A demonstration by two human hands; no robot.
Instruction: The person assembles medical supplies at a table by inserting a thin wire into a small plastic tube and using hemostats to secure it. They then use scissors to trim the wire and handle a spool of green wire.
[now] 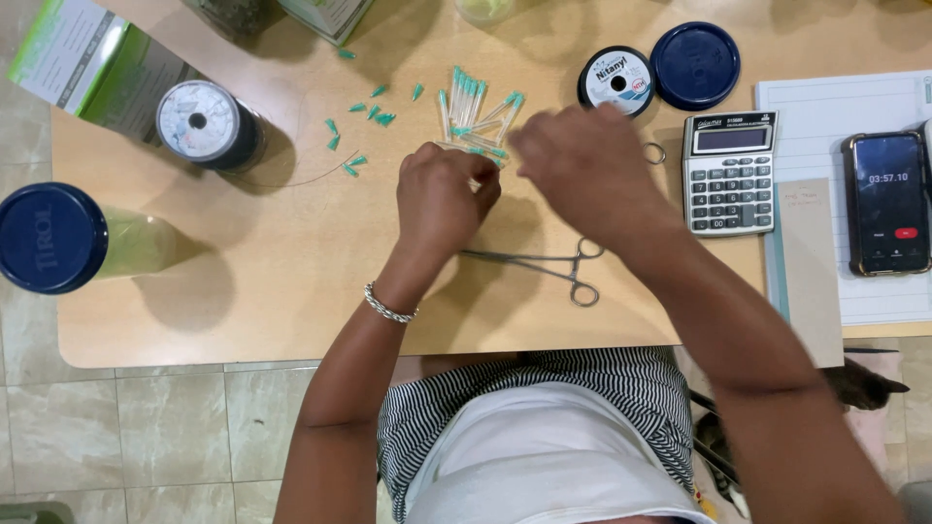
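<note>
Nearest the person, steel forceps (549, 264) lay flat on the wooden table (243, 291), untouched, just below both hands. The left hand (442, 199) was bunched up with its fingertips pinched together at the near edge of the pile of needles (476, 116) — it looked like it had something small in there, but I couldn't tell what. The right hand (582, 165) was blurred, fingers curled over the same spot, so I couldn't tell its grip either.

The needles with teal hubs sat mid-table, just beyond the fingers. Left of them, loose teal caps (364, 121) were scattered about — so my guess is a fair few had already been uncapped, while a good bundle was left to go.

Further out: a spool of line (206, 121) at left with a strand trailing off, a second spool (615, 80) and a blue lid (695, 64) at the back, then a calculator (730, 173) and a phone (885, 204) on the right.
</note>
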